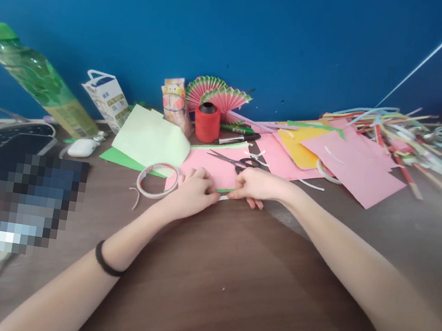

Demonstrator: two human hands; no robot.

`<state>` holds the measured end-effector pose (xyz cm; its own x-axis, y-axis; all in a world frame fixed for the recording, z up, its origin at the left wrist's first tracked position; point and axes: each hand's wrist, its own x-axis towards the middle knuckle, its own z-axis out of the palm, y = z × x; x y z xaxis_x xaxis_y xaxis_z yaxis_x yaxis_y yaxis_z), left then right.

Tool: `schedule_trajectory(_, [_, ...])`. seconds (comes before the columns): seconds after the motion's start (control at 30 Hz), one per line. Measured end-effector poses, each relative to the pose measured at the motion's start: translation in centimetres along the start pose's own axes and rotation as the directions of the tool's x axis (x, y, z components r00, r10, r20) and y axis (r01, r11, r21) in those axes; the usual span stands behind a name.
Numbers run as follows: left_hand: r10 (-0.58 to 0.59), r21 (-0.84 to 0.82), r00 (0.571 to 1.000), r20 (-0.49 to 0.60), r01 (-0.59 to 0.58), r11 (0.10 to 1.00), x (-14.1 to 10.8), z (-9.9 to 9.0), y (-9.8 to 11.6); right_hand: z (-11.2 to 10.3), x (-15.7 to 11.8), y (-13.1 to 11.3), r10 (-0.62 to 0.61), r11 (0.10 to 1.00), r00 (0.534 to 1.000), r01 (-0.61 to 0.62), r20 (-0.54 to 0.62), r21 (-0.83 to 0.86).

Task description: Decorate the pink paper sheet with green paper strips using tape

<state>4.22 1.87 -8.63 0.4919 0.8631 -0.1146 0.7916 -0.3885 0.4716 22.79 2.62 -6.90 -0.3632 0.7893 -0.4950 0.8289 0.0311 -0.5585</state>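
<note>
A small white strip (223,197) runs between my two hands at the near edge of a pink sheet (214,171) with green edges. My left hand (197,191) has its fingers closed at the strip's left end, beside a roll of white tape (139,180). At the other end, my right hand (249,185) pinches the strip between thumb and finger, its other fingers curled below. Black scissors (228,159) lie with blades apart on the pink sheet, just behind my right hand. White scraps (261,155) are near their handles.
Behind are a red thread spool (207,123), folded pink-green fans (228,102) and pens (238,138). Pale green paper (150,140), a carton (108,100) and a bottle (46,85) are left. Right are pink sheets (355,169), yellow paper (304,147) and a pile of sticks (415,145).
</note>
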Motion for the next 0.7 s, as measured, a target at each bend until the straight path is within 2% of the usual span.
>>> schedule_trajectory(0.3, [0.031,-0.002,0.999,-0.034,-0.031,1.0,-0.02,0.17,-0.53,-0.1,-0.07,-0.02,0.0,1.0,1.0,0.0,0.0,0.005])
schedule_trajectory(0.7, [-0.013,0.025,0.999,-0.042,0.014,1.0,-0.35,0.02,0.37,-0.06,0.2,0.39,-0.016,1.0,1.0,0.016,0.014,0.011])
